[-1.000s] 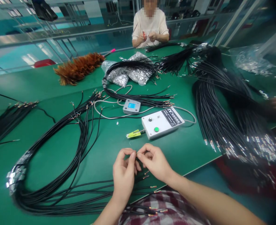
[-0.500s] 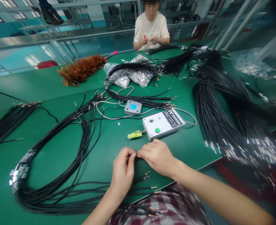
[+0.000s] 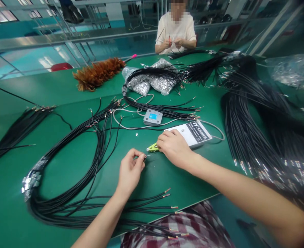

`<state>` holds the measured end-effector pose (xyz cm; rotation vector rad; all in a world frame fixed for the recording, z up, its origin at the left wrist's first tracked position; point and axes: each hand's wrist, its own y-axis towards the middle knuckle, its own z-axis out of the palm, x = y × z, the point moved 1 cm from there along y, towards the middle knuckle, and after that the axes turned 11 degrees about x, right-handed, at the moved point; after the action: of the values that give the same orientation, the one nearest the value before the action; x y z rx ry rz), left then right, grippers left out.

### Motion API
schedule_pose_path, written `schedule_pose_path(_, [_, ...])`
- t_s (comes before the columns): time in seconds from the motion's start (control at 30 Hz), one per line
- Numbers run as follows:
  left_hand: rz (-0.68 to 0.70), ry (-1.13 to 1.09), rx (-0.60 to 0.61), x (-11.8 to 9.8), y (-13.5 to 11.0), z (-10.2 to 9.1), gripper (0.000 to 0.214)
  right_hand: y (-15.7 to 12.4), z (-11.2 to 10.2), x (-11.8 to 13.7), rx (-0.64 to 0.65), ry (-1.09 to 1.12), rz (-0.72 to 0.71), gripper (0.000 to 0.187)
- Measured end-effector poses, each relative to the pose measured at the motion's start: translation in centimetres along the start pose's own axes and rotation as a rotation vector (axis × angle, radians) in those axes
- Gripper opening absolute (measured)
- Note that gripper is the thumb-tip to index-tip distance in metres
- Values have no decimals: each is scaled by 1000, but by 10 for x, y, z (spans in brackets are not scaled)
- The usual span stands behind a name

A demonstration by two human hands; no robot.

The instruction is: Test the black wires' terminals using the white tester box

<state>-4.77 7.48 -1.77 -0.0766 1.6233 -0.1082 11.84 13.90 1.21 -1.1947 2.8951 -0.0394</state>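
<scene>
My left hand (image 3: 131,169) is closed in a pinch on the end of a black cable, whose thin bare wire end (image 3: 148,156) pokes out past the fingertips toward the right. Just beyond that wire, my right hand (image 3: 174,147) has its fingers closed around a yellow-green clip (image 3: 152,148). The clip sits at the front of a white control box (image 3: 193,136) with a black label, and my right hand covers the box's knob side. A looped bundle of black cables (image 3: 64,144), bound with silvery tape (image 3: 32,181), curves across the table left of my hands.
A small grey box with a blue screen (image 3: 152,117) lies behind the clip. Farther back are bags of metal parts (image 3: 162,82) and a brown feather duster (image 3: 97,74). Thick black cable bundles (image 3: 247,127) fill the right side. A person (image 3: 176,34) sits opposite, hands raised.
My right hand has left the left fingertips and moved up onto the clip. My left hand has shifted slightly up and left, still pinching the cable end. The view has turned a little.
</scene>
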Motion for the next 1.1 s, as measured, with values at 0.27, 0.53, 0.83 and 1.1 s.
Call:
schedule_pose_path(0.27, [9, -22, -12, 4, 8, -5, 23, 1, 2, 2, 32, -27, 5, 11])
schedule_pose_path(0.53, [11, -5, -30, 11, 22, -3, 21, 11, -2, 2, 108, -51, -35, 15])
schedule_pose_path(0.83, [5, 102, -58, 22, 32, 2, 17, 11, -2, 0, 101, -26, -38, 14])
schedule_pose_path(1.1, [8, 254, -102, 21, 28, 4, 14, 10, 0, -3, 54, -18, -44, 14])
